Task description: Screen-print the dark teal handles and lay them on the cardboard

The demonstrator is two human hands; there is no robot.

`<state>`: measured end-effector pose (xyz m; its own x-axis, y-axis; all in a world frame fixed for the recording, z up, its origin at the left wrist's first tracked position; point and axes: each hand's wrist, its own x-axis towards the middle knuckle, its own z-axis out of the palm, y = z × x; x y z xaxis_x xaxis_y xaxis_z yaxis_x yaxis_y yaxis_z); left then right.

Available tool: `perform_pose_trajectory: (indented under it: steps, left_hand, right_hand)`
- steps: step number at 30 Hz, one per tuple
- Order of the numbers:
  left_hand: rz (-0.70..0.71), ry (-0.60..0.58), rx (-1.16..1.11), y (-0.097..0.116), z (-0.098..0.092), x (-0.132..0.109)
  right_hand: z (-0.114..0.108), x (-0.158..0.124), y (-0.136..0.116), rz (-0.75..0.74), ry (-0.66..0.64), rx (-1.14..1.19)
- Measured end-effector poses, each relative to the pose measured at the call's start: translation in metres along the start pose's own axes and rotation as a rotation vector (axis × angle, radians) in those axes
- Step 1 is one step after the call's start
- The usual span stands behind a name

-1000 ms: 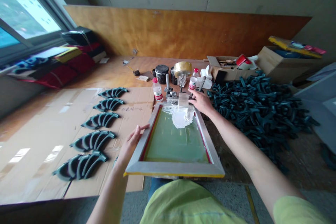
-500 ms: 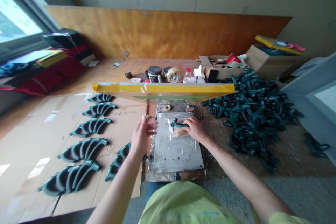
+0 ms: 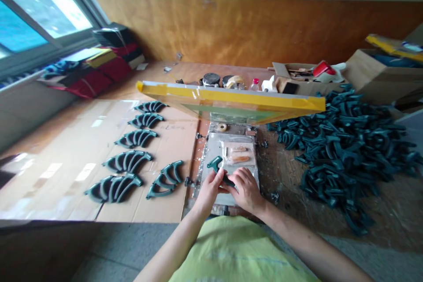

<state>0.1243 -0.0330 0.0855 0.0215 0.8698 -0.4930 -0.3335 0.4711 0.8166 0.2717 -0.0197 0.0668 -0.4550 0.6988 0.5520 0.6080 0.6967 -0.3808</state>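
Note:
Both my hands hold one dark green curved plastic part (image 3: 216, 165) over the near end of the metal printing plate (image 3: 214, 145). My left hand (image 3: 208, 189) grips it from the left and my right hand (image 3: 245, 189) from the right, fingers closed around it. A taped jig with orange-brown pieces (image 3: 238, 154) sits on the plate just beyond the part. The screen frame with yellow tape (image 3: 231, 97) is tilted up above the plate's far end.
Rows of green parts (image 3: 127, 161) lie on the cardboard sheet (image 3: 66, 172) at left. A big heap of the same parts (image 3: 346, 141) covers the bench at right. Jars, bottles and tape (image 3: 228, 81) stand behind the frame, with cardboard boxes (image 3: 366, 70) at far right.
The screen frame went from flat on the plate to tilted up. My right hand lifted the green part off the jig and drew it toward me; my left hand joined it.

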Motion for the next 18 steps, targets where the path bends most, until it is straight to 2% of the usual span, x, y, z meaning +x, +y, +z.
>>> perform_pose_trajectory:
  steps: [6, 10, 12, 14, 18]
  left_hand:
    - [0.009, -0.025, 0.071, 0.002, 0.016, -0.003]
    - [0.003, -0.021, 0.132, 0.006, 0.02, 0.0]
    - [-0.01, -0.014, 0.15, 0.004, 0.018, 0.003]
    - [-0.027, 0.028, 0.169, -0.001, 0.013, 0.008]
    - [-0.074, 0.191, 0.246, -0.022, -0.008, 0.02]
  right_hand:
    - [-0.018, -0.009, 0.005, 0.02, 0.004, 0.047]
    - [-0.026, -0.012, 0.025, -0.001, -0.047, 0.153]
    - [-0.027, -0.009, 0.048, 0.03, -0.045, 0.211]
    - [-0.023, -0.002, 0.083, 0.141, 0.002, 0.248]
    - [-0.01, 0.024, 0.183, 0.485, 0.139, 0.227]
